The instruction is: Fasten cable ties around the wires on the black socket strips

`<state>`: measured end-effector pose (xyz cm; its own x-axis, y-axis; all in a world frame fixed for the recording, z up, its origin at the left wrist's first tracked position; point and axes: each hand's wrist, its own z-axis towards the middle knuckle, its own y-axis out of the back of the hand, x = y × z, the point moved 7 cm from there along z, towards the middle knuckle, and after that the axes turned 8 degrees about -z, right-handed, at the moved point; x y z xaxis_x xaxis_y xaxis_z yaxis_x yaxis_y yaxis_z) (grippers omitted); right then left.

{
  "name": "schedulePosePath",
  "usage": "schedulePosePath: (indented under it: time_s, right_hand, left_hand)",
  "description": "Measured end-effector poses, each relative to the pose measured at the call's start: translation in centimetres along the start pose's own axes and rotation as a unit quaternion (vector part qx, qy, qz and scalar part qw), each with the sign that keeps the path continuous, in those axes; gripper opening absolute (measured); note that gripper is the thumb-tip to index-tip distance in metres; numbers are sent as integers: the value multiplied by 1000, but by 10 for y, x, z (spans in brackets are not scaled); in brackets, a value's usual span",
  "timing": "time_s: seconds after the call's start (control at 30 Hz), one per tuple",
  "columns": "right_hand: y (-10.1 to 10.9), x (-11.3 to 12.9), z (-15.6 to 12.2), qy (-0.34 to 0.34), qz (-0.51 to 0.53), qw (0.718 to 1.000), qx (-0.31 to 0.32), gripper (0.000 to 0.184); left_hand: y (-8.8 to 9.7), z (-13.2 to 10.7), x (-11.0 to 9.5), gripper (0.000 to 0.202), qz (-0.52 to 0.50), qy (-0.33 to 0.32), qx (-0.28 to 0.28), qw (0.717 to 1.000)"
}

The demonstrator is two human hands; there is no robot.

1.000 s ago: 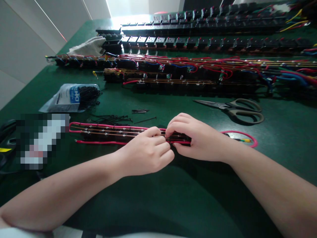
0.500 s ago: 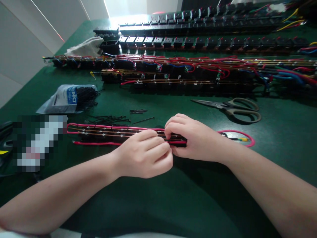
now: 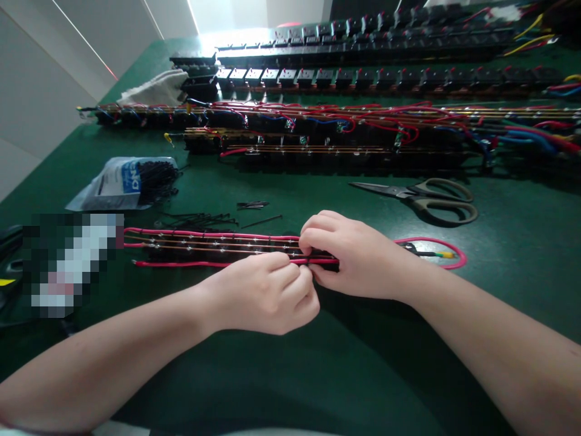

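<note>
A long black strip (image 3: 181,245) with copper rods and red wires along it lies across the table before me. My right hand (image 3: 349,254) is closed over its right part, fingers on the far side and thumb at the near side. My left hand (image 3: 272,293) is closed in a pinch just in front of the strip, touching my right thumb. A black cable tie (image 3: 309,259) crosses the near red wire (image 3: 181,263) by these fingertips; its end is mostly hidden in my left fingers. At the strip's right end a red wire loops (image 3: 460,251).
Beyond the strip lie loose black cable ties (image 3: 204,219) and scissors (image 3: 417,197). A plastic bag of cable ties (image 3: 131,181) sits at left, behind a pixelated object (image 3: 77,263). Several wired black strips (image 3: 318,127) and a white cloth (image 3: 154,88) fill the back.
My left hand has moved slightly down toward me, away from the strip, showing more of the near red wire. The right hand keeps its hold, and the strip lies almost as before.
</note>
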<state>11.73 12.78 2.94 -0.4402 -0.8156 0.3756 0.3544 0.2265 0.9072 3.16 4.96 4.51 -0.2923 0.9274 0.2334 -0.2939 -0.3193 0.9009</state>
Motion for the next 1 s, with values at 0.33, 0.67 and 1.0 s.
schedulePosePath:
  time_s: [0.33, 0.67, 1.0]
  right_hand:
    - [1, -1, 0, -6, 8, 1000, 2, 13]
    - [2, -2, 0, -14, 33, 999, 8, 11]
    - [3, 0, 1, -14, 26, 1000, 10, 8]
  left_hand:
    - [-5, -1, 2, 10, 11, 7, 26, 1000]
    - [2, -7, 11, 11, -24, 34, -80, 996]
    - [0, -4, 9, 12, -38, 33, -45, 998]
